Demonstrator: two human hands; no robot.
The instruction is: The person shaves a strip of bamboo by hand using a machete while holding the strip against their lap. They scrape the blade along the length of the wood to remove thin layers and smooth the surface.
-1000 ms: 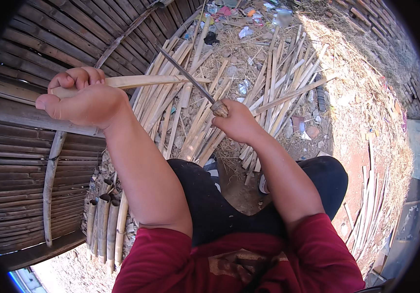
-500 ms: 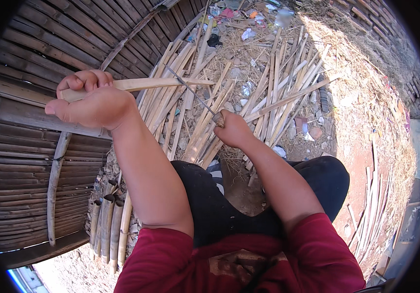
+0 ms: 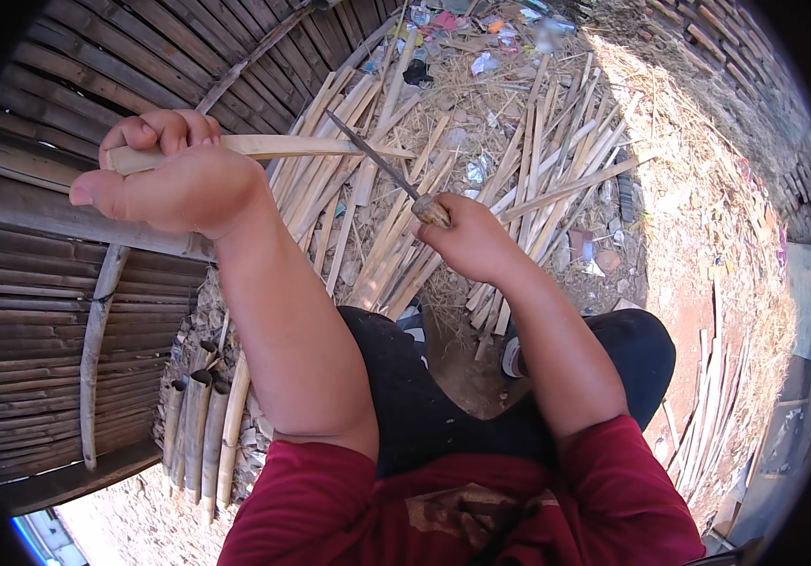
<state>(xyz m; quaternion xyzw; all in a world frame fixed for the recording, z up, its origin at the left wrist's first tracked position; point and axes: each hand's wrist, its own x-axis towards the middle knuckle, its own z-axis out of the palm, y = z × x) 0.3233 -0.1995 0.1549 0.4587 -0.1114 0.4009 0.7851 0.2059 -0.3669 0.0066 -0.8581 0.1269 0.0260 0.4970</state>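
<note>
My left hand is closed round one end of a pale bamboo strip, palm up, at the left. The strip points to the right, and its far end tapers above the pile. In my right hand is the wooden handle of a long, thin-bladed knife. Its dark blade slants up and to the left, crossing the strip near the strip's far part. Whether the blade touches the strip I cannot tell.
Split bamboo strips lie piled ahead on straw-strewn ground. A bamboo slat wall rises on the left, with several bamboo tubes by its foot. More strips lie at the right. Litter and a brick wall are farther off.
The knife has turned, so more of its handle and the flat of its blade show. My left hand has shifted slightly left with the bamboo strip.
</note>
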